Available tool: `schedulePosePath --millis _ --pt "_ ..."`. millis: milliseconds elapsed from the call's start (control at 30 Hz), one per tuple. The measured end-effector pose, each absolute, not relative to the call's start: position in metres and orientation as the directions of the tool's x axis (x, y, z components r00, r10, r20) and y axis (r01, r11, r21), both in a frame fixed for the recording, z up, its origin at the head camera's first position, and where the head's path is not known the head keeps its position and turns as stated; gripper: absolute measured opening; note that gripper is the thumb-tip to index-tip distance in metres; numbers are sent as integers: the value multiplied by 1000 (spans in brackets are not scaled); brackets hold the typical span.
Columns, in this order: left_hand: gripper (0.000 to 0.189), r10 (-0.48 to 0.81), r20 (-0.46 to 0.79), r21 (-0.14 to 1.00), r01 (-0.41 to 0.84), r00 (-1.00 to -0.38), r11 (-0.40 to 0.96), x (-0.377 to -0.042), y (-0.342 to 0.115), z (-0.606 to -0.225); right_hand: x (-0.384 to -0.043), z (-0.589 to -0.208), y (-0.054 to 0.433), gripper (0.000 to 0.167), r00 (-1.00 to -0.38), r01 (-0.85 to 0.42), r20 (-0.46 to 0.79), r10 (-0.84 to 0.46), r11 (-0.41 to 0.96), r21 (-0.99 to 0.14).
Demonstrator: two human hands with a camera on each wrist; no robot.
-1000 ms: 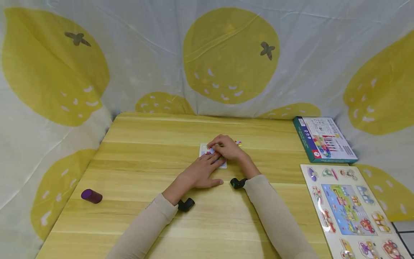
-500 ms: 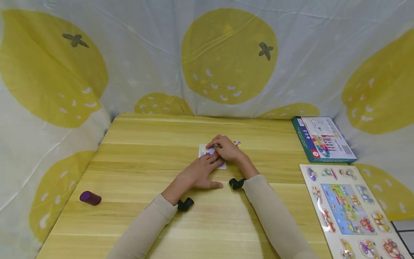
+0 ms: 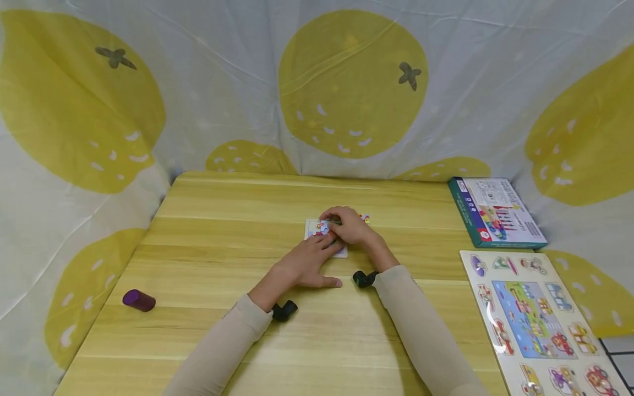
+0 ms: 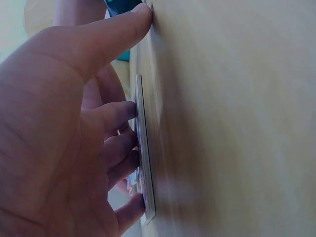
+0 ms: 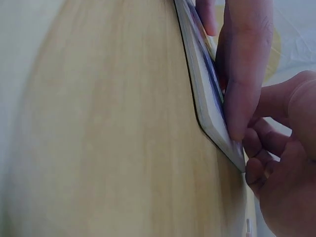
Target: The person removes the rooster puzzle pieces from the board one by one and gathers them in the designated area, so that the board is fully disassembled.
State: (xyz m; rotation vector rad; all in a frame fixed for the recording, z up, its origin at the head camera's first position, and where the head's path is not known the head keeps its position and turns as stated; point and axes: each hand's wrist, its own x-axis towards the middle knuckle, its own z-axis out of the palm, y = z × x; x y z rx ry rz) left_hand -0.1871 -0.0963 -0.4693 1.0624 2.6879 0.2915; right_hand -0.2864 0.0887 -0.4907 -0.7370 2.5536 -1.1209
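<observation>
A small jigsaw puzzle board (image 3: 311, 225) with a pale rim lies flat on the wooden table. My left hand (image 3: 309, 263) rests across it, fingers straight and spread, thumb out over the wood. Its fingertips (image 4: 131, 109) press the board's upper side in the left wrist view. My right hand (image 3: 348, 226) bends over the far right part, index and thumb curled round a colourful jigsaw piece (image 3: 324, 225). In the right wrist view, curled lower fingers of the right hand (image 5: 291, 163) sit against the board's edge. Both hands cover much of the picture.
Loose colourful puzzle pieces (image 3: 365, 218) lie just beyond the right hand. At the right stand a flat boxed set (image 3: 500, 212) and a large picture puzzle board (image 3: 482, 330). A purple cylinder (image 3: 139, 300) lies at left. A lemon-print cloth (image 3: 238, 99) hangs behind the table.
My right index and thumb have shifted slightly and spread a little, so more of the piece between them shows. The left hand stays in place on the board.
</observation>
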Motion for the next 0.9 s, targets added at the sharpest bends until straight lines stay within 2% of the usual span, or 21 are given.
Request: schedulePosePath --millis 367,600,900 --pt "99 696 -138 280 646 -705 710 -187 -95 -469 -287 -487 95 15 -857 -286 -78 -509 598 -749" --pt "100 691 -141 286 639 -709 714 -187 -96 -469 -284 -484 100 10 -860 -302 -28 -509 553 -777" --pt "107 682 -187 266 632 -707 728 -188 -95 -470 -280 -478 120 16 -895 -301 38 -445 539 -786"
